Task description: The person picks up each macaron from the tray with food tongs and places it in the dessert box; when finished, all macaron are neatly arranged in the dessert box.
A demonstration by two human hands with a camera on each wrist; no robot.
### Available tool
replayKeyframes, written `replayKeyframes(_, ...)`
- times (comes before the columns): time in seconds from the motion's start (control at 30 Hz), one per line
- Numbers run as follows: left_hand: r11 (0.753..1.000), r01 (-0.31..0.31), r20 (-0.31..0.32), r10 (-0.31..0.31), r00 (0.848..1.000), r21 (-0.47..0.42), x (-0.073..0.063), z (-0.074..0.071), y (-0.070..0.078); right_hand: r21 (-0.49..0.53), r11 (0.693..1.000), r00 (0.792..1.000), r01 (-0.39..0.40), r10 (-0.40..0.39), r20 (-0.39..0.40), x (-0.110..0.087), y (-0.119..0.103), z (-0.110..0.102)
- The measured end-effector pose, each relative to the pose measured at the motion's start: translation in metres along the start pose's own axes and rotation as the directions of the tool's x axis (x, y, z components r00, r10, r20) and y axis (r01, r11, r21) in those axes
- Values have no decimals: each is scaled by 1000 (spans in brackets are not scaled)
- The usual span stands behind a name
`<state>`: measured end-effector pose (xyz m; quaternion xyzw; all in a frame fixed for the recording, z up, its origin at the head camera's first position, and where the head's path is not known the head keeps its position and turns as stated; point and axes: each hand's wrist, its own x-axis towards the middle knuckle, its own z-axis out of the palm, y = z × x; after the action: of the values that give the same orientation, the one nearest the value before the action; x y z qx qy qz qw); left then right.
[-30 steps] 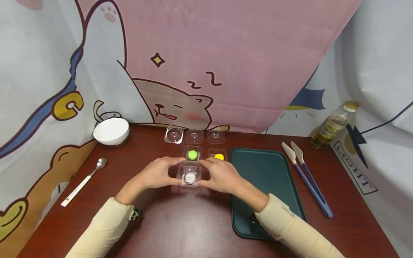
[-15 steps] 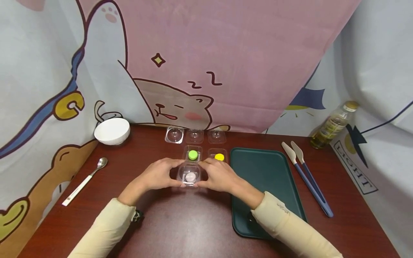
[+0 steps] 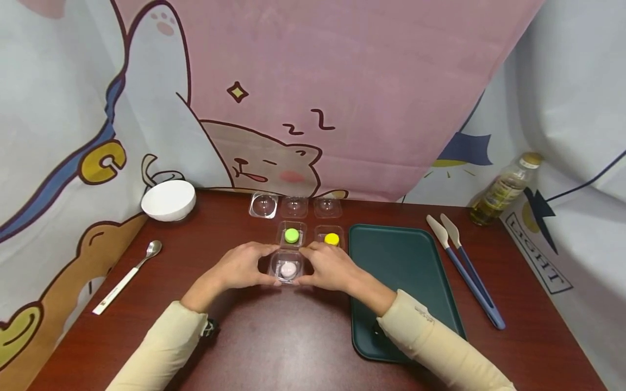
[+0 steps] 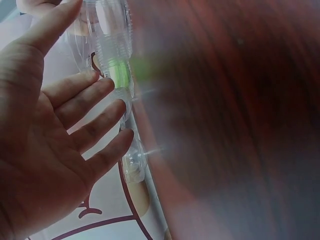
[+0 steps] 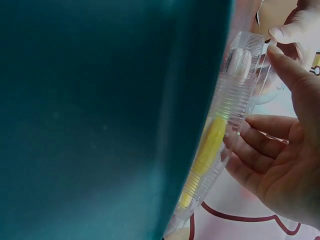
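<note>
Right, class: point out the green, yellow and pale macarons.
Green macaron (image 3: 291, 235), head view: middle of its top.
Yellow macaron (image 3: 331, 239), head view: middle of its top.
Pale macaron (image 3: 288, 269), head view: middle of its top.

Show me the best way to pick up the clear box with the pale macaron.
Probably by its two opposite side walls, reaching in from left and right: the clear box is squarish and sits upright, while another box, holding a green macaron, crowds its far side.

Nearside, passable tabletop (image 3: 264, 336) — boxes (image 3: 301, 237) beyond; tray (image 3: 401, 266) right
</note>
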<state>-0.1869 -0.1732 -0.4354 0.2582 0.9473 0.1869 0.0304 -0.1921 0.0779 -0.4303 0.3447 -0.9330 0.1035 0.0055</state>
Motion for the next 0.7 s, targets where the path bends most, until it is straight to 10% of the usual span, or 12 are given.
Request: replayKeyframes(0.7,1000,10,24,-10,1000,16,1,7,-2,-40,999,1000,-3,3,14,2,-1,6)
